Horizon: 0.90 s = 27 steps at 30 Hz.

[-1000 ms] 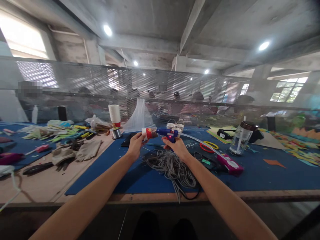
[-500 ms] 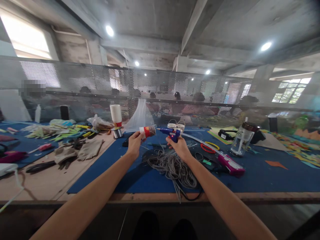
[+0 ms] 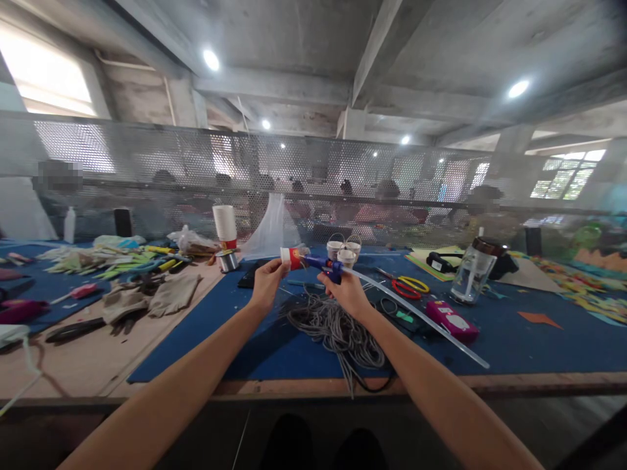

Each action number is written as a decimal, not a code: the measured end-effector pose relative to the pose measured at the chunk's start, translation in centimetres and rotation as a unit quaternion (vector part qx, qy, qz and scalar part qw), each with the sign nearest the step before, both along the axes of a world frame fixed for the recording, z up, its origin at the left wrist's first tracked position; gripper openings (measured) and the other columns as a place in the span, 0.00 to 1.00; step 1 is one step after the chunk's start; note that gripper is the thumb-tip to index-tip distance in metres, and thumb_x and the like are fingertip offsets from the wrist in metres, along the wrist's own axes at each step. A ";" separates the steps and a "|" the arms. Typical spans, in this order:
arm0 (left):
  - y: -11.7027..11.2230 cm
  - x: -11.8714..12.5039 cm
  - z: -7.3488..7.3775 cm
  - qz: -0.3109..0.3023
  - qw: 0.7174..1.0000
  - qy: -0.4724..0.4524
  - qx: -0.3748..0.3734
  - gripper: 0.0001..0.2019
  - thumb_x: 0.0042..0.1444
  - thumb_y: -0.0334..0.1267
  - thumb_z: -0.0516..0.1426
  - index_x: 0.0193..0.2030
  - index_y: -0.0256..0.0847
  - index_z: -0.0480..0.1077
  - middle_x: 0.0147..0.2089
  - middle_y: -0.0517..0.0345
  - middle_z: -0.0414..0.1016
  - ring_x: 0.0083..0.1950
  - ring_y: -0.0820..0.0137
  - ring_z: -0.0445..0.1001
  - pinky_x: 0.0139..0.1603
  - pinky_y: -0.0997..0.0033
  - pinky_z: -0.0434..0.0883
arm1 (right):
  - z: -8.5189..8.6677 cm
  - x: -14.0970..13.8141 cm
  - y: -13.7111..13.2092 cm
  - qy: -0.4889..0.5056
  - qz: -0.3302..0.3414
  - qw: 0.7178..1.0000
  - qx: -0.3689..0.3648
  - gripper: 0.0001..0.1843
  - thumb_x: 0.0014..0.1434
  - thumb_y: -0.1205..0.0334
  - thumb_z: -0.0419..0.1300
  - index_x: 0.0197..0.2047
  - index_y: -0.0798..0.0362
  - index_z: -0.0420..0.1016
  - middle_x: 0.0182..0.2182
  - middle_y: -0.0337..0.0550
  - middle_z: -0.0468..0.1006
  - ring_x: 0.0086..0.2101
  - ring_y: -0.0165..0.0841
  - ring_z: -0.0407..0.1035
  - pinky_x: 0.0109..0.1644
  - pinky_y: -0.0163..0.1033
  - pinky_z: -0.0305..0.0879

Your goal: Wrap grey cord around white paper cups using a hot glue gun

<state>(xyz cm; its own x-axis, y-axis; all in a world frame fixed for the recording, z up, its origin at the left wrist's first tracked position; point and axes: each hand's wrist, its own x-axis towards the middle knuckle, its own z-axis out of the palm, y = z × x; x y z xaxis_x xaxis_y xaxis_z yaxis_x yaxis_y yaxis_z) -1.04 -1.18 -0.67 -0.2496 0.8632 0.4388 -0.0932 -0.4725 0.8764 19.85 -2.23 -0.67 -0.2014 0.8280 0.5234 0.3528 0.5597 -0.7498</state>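
My left hand is closed on a small red and white paper cup, tipped on its side with one end toward the right. In my right hand is a blue glue gun, its nozzle at the cup's right end; whether it touches, I cannot tell. A long clear glue stick sticks out of the gun's back toward the lower right. Just behind the gun stand three small white cups with thin wire loops. Below my hands lies a tangled heap of grey cord.
Scissors with red and yellow handles, a magenta box-like object and a glass bottle are at right. Stacked paper cups, a wire spool and work gloves sit at left. A perforated metal screen runs behind.
The glue gun has tilted and moved slightly left, bringing its nozzle against or close to the cup's end. The cup has turned a little, and the glue stick's tail has swung into fuller view.
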 end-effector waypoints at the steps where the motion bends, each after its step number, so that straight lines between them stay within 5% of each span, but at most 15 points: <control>1: -0.1 0.0 0.0 0.000 1.000 0.004 0.003 0.15 0.44 0.48 0.66 0.35 0.39 0.79 0.31 0.59 0.76 0.32 0.70 0.67 0.37 0.71 0.65 | -0.2 0.0 0.1 -0.011 -0.010 1.000 0.006 0.19 0.59 0.43 0.58 0.38 0.51 0.76 0.19 0.36 0.73 0.21 0.32 0.69 0.29 0.36 0.67; 27: -1.0 0.7 1.0 0.002 0.998 0.061 0.024 0.17 0.45 0.47 0.65 0.36 0.34 0.79 0.32 0.58 0.77 0.35 0.68 0.69 0.40 0.72 0.65 | -0.1 0.3 0.4 -0.118 -0.102 0.987 0.037 0.22 0.62 0.43 0.56 0.47 0.53 0.75 0.19 0.37 0.74 0.24 0.35 0.72 0.33 0.36 0.66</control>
<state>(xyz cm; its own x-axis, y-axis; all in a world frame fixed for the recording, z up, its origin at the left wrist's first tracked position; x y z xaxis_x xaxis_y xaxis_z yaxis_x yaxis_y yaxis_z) -0.39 -2.16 0.31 -0.1951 0.8397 0.5068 0.0142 -0.5142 0.8575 20.19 -1.83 -0.75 -0.1583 0.8249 0.5427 0.6230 0.5098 -0.5933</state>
